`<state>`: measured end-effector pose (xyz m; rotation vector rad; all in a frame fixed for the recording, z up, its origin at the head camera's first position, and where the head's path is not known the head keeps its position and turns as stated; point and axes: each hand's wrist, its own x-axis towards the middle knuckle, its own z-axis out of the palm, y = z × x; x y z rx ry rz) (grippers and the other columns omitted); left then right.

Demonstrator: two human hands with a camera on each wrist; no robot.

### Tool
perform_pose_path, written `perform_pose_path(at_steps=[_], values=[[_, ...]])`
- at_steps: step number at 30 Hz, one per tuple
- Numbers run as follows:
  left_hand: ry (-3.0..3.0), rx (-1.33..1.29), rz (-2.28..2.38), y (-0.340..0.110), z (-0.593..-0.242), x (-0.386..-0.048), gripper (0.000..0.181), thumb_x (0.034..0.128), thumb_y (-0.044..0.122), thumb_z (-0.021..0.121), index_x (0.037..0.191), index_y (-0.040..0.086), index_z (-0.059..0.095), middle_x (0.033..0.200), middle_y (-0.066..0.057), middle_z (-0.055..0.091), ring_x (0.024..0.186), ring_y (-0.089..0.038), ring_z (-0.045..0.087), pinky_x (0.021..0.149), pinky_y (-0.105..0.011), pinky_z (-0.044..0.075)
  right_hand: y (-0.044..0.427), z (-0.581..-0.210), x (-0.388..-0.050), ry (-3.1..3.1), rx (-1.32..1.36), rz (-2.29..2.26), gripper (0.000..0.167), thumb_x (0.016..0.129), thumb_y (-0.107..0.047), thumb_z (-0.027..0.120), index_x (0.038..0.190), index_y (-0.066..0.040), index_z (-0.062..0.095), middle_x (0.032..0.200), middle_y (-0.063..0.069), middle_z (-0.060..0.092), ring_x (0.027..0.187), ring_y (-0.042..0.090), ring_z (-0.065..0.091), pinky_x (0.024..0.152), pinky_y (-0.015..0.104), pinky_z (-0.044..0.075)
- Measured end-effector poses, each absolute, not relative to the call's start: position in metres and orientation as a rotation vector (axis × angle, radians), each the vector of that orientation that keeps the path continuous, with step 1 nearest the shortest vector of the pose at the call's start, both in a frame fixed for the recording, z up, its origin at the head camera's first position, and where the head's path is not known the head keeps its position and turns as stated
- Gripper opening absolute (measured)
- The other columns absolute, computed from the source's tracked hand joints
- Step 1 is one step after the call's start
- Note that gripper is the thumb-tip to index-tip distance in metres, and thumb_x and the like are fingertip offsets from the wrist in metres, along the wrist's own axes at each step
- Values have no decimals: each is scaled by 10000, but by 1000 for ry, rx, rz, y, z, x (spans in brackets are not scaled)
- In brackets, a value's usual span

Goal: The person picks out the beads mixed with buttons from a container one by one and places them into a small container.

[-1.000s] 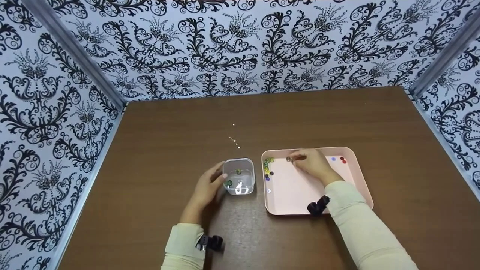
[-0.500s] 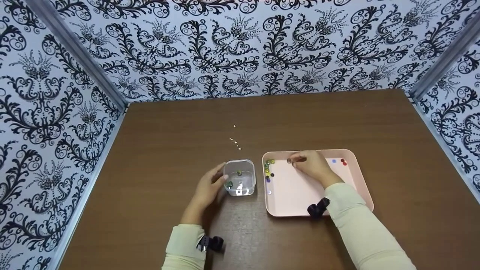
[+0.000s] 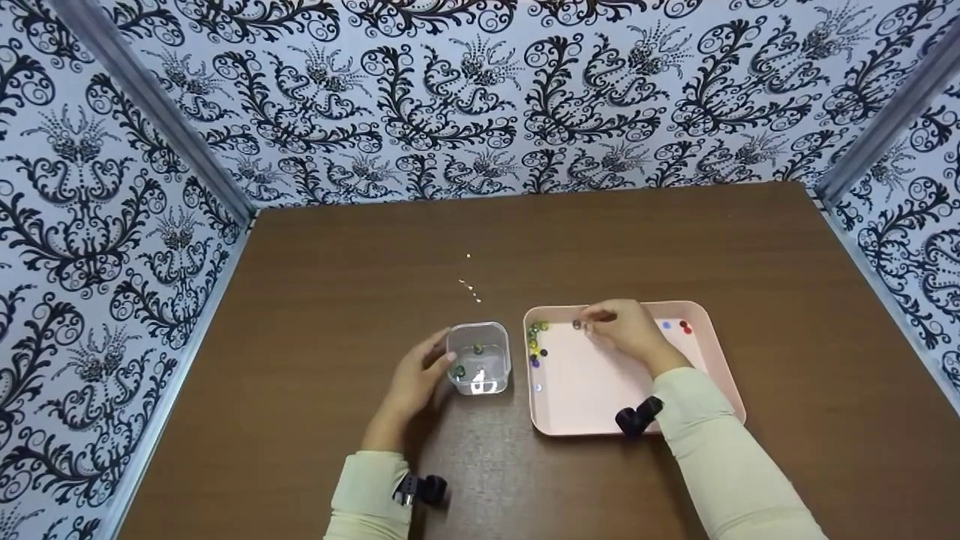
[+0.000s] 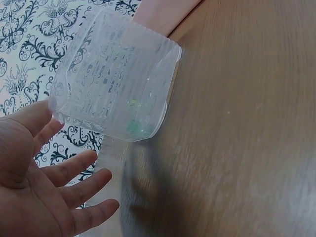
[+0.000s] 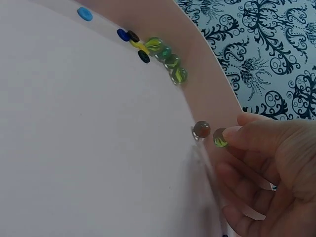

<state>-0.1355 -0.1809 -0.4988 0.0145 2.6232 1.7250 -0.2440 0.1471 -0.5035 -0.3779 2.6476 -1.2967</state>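
My left hand (image 3: 414, 375) pinches the left rim of a clear square plastic container (image 3: 496, 358) between thumb and a finger; its other fingers are spread apart. Inside the container lie a green marble (image 3: 459, 371) and a yellowish marble (image 3: 478, 349). My right hand (image 3: 628, 328) is over the far side of a pink tray (image 3: 731, 375). In the right wrist view, its thumb and fingers pinch a clear marble with a yellow-green swirl (image 5: 220, 139). Just beside it, a brownish-red marble (image 5: 202, 129) rests on the tray floor against the wall.
Several green-yellow marbles (image 5: 173, 61) line the tray's left wall, near small button-like discs (image 5: 143, 56) in dark, blue and yellow. A light blue disc (image 5: 85, 14) lies apart. Red discs (image 3: 685, 327) sit at the tray's far right. Pale specks (image 3: 470, 288) dot the brown table (image 3: 337, 285).
The head view has shifted very slightly. Both hands keep about the same place and hold, with the container and the tray unmoved.
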Motion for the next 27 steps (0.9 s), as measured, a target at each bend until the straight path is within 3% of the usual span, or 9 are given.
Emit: perform_pose_path(at_steps=[10,17,27], values=[[2586,59,1779,-182,-501,-135,455,951,84,574,1363,-78,470,1298,-294,547,1215,-431,524,1042,-521,395,147,-497,-243,2634,-362,-1337,241,830,9,666,1066,31,708,997,189,708,959,309,633,823,327,494],[2587,77,1793,-182,-501,-135,452,948,82,575,1354,-89,473,1292,-299,551,1202,-434,533,1035,-515,405,147,-495,-243,2599,-291,-1463,261,850,-26,685,1103,41,690,1063,183,703,1004,301,640,850,275,491],[2596,67,1789,-182,-503,-136,455,946,90,579,1352,-88,476,1291,-299,553,1205,-427,533,1043,-510,399,144,-485,-242,2568,-200,-1503,325,860,-84,701,1156,47,663,1145,188,677,1088,323,616,918,332,495]])
